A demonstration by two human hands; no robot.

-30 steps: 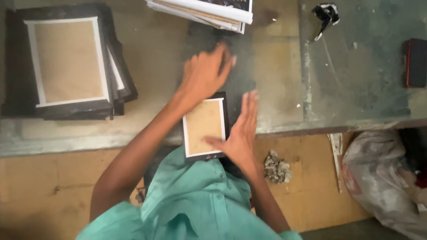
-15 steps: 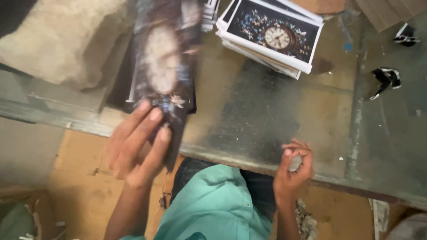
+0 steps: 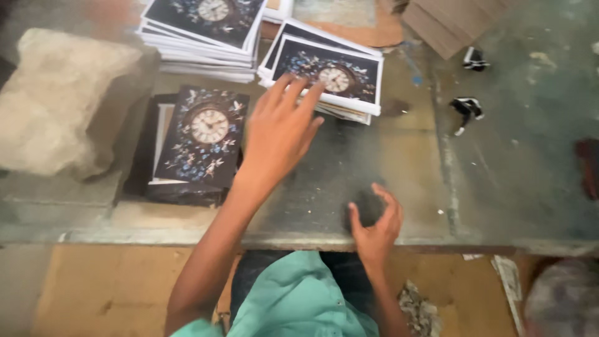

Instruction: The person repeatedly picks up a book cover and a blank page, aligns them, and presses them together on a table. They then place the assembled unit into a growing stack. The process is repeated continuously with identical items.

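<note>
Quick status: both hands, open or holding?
Left hand: open, fingers spread, empty, over the stack of dark clock-face prints.
Right hand: curled on the worn grey table; contents unclear.

teal-green short-sleeved shirt, bare forearms, dark trousers.

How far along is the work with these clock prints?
Done: one dark floral clock print lies on the black frame stack. In hand: left hand reaches over the white-bordered clock print pile; right hand rests near the table edge. Left: both print piles, including the farther one.
</note>
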